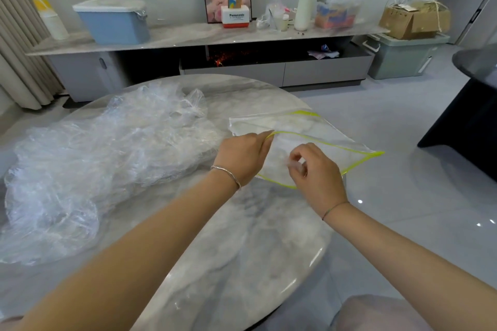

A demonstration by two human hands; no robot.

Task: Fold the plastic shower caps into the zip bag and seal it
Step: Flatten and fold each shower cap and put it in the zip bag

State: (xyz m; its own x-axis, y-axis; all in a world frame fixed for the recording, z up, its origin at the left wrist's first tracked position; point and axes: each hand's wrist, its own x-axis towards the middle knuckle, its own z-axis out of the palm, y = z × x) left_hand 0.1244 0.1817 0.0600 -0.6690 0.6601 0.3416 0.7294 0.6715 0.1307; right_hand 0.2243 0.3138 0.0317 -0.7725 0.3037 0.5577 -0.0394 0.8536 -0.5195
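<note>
A clear zip bag (317, 131) with a yellow-green zip edge lies at the right side of the round marble table (242, 236), its mouth spread wide. My left hand (242, 156) pinches the upper lip of the mouth. My right hand (314, 169) pinches the lower lip, with clear plastic bunched at its fingertips. A big heap of crumpled clear shower caps (102, 158) covers the left half of the table, just left of my left hand.
The table's right edge is close under the bag, which partly overhangs the grey floor. A dark table (473, 105) stands at the right. A long sideboard (201, 35) behind holds a blue bin, boxes and bottles.
</note>
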